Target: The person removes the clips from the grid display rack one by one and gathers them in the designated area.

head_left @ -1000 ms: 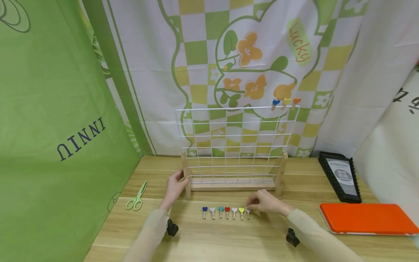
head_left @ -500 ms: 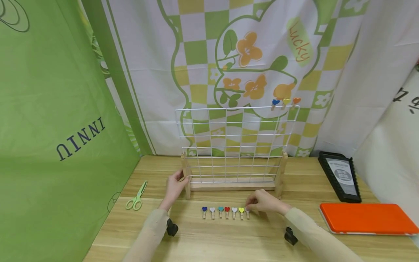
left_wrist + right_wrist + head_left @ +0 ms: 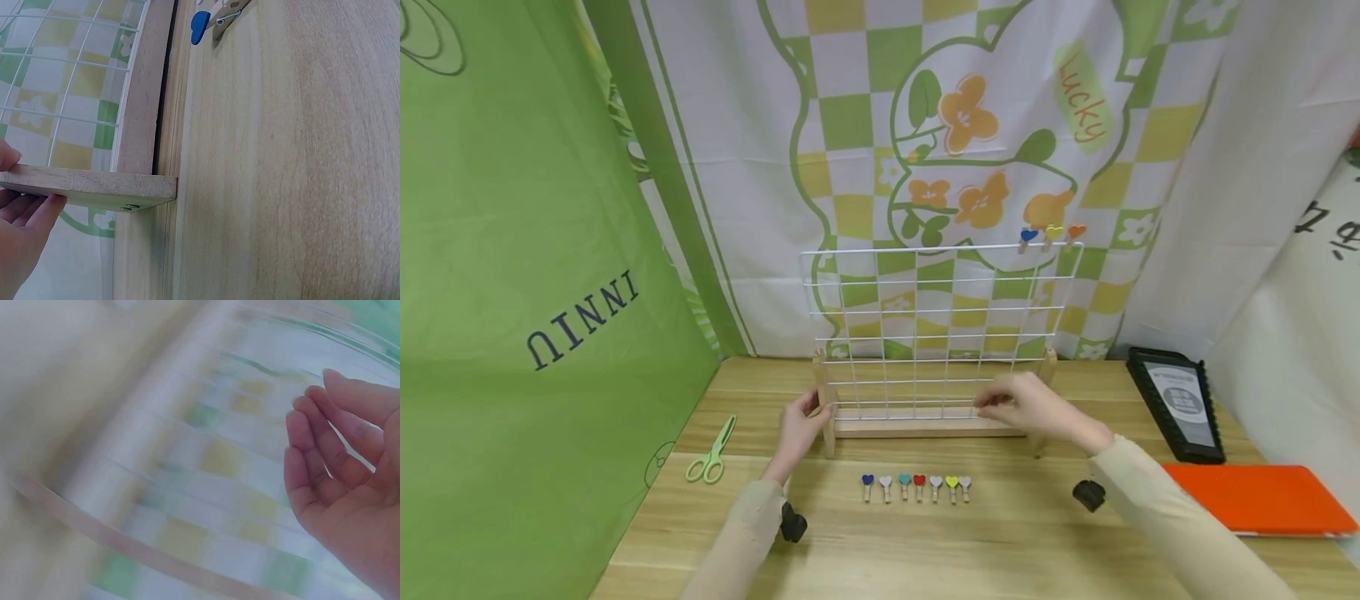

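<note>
One hand on the rack, the other loosely curled before its wires.
From where I stood, the person's left hand (image 3: 797,429) gripped the left wooden upright (image 3: 823,375), thumb on one side and fingers on the other. The right hand (image 3: 1033,406), empty, its fingers gently bent, hung before the lower right of the white wire grid (image 3: 955,281); whether it touched the wires I couldn't tell. Seven heart-topped clips (image 3: 919,481) lay in a row on the tabletop (image 3: 887,558) in front of the rack, and three more clips (image 3: 1054,232), blue, yellow and orange, sat along the grid's top wire at the right. Green scissors (image 3: 709,462) lay off to the left.
</note>
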Available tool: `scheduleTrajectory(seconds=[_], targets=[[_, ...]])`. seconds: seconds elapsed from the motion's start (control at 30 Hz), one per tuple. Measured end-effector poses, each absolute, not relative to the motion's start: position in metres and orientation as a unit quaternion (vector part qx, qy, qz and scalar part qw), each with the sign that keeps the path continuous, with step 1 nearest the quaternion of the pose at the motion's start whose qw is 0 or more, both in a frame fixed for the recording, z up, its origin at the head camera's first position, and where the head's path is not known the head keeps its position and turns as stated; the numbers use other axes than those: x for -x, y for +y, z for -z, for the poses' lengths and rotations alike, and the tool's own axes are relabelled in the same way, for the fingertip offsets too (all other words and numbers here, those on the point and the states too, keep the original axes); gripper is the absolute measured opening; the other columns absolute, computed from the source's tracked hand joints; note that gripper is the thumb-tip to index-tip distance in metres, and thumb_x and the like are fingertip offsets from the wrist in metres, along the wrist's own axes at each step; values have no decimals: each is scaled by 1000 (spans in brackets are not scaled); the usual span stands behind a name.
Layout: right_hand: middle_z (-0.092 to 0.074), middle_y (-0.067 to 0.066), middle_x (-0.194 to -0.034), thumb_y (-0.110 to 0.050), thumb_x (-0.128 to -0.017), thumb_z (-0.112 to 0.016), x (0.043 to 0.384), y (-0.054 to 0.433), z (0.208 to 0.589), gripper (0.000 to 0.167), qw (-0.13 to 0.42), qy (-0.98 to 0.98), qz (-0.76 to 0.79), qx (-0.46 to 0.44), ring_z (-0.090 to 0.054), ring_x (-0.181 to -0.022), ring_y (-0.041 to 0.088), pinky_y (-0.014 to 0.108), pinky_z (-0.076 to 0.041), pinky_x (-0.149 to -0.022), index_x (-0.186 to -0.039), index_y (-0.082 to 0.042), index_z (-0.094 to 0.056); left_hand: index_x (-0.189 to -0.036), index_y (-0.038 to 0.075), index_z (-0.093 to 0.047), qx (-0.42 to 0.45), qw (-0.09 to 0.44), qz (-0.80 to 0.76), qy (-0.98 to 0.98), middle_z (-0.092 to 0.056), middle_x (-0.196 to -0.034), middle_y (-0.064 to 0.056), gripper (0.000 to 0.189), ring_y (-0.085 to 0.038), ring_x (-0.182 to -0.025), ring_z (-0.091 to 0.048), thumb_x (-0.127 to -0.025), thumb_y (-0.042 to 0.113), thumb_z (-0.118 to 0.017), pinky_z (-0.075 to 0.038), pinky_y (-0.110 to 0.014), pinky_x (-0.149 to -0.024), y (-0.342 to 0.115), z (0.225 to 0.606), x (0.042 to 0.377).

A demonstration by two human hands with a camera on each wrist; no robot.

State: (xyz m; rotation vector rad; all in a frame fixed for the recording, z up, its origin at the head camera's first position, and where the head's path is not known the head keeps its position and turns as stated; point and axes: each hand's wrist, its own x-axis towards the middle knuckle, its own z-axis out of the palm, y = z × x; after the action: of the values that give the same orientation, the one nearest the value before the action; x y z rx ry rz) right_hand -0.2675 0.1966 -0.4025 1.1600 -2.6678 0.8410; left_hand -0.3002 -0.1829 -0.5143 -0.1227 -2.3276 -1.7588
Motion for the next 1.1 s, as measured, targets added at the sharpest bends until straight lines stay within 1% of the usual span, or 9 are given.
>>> scheduleTrajectory(seconds=[0.1,0.23,0.33,0.4,0.53,0.67,0.73,0.93,1.1], targets=[[-75,6,-88,0,-83,-75,270,204,358,12,152,-871,-250,-395,-69,-77,14,25,-62,-67,-94,-5,-75,-130,-14,-56,41,111,597,-793,-61,-128,-33,43,-45,-124,-59,-90,-1,-66,-54,-44,-102,-183,515,301],[-74,4,-88,4,-79,-77,271,214,300,19,276,-848,-227,-392,-67,-79,12,12,-56,-71,-95,-6,-75,-129,-15,-56,44,118,591,-797,-62,-126,-33,42,-45,-122,-60,-90,-2,-65,-55,-42,-100,-183,516,300],[-75,6,-92,6,-78,-77,271,221,263,23,327,-832,-236,-381,-64,-83,6,2,-47,-77,-98,-6,-75,-128,-15,-57,44,120,589,-798,-62,-126,-33,42,-45,-121,-60,-90,-1,-66,-56,-41,-99,-183,515,300],[-74,7,-93,8,-78,-77,273,224,244,24,352,-821,-244,-377,-61,-85,0,0,-44,-78,-98,-5,-76,-128,-15,-57,44,119,591,-797,-62,-125,-33,42,-45,-121,-61,-90,-1,-66,-56,-42,-99,-182,514,300],[-74,9,-93,7,-79,-77,279,227,221,24,375,-813,-249,-369,-55,-85,-9,3,-42,-73,-100,-4,-76,-128,-15,-57,49,120,589,-798,-62,-125,-34,41,-45,-120,-61,-91,0,-66,-58,-41,-98,-182,513,299],[-74,9,-97,3,-81,-77,287,227,211,22,371,-826,-225,-359,-52,-87,-13,3,-43,-70,-102,-4,-76,-128,-15,-57,50,123,588,-798,-63,-125,-34,41,-46,-120,-61,-91,-2,-65,-58,-40,-97,-183,514,298],[-74,9,-97,1,-82,-77,291,228,209,21,361,-836,-204,-358,-52,-85,-10,2,-42,-66,-102,-4,-75,-128,-14,-57,49,124,589,-797,-63,-124,-33,41,-45,-119,-61,-90,-2,-65,-58,-40,-97,-183,514,298],[-74,11,-93,4,-81,-77,302,227,206,15,356,-839,-153,-383,-53,-68,9,4,-40,-56,-94,-2,-76,-128,-15,-58,43,121,582,-803,-64,-124,-33,41,-44,-118,-63,-90,0,-67,-59,-41,-97,-182,514,298],[-74,12,-88,6,-78,-78,305,226,205,13,369,-829,-145,-396,-57,-67,15,9,-42,-55,-88,-2,-75,-128,-17,-55,42,122,581,-804,-62,-125,-34,42,-46,-120,-61,-90,-1,-66,-56,-47,-99,-182,512,297]])
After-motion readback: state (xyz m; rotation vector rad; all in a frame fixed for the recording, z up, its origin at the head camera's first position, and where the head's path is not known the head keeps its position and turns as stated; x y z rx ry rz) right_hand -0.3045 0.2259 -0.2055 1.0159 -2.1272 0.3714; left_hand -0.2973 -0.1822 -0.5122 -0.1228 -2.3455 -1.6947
